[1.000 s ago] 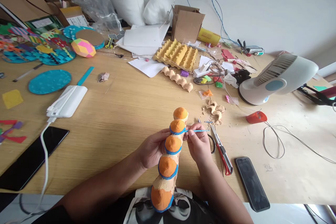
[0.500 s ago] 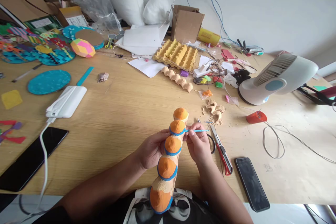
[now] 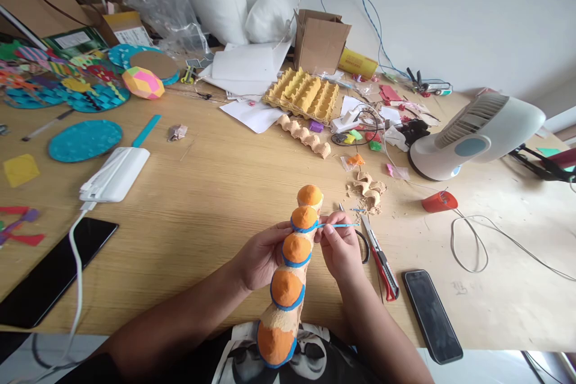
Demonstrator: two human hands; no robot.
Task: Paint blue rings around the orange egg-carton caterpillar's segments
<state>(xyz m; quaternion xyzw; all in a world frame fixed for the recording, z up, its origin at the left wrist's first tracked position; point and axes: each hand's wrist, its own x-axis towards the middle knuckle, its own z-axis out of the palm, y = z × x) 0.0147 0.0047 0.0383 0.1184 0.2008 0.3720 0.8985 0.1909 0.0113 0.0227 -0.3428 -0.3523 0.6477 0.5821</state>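
An egg carton strip point(image 3: 274, 315) with orange-covered bumps points away from me, its near end over my lap. Blue bands edge most of the bumps; the farthest bump shows orange only. My left hand point(image 3: 263, 255) grips the strip from its left side, with fingers partly hidden behind it. On the other side, my right hand point(image 3: 338, 246) pinches a thin blue stick point(image 3: 344, 225) whose left end meets the second-farthest bump at its blue band. A red utility knife point(image 3: 384, 270) and scissors point(image 3: 363, 246), partly hidden by my right hand, lie just to the right.
Torn carton pieces point(image 3: 369, 191) and crumbs lie beyond my right hand. A phone point(image 3: 432, 315), a red cup point(image 3: 438, 200) and a white fan point(image 3: 472, 132) stand or lie to the right. At left are a power bank point(image 3: 116, 174) and a black phone point(image 3: 58, 270). A yellow egg tray point(image 3: 303, 95) sits farther back.
Almost nothing differs. Both hands, the strip and the blue stick stay in the same place, with only a very slight shift of the view.
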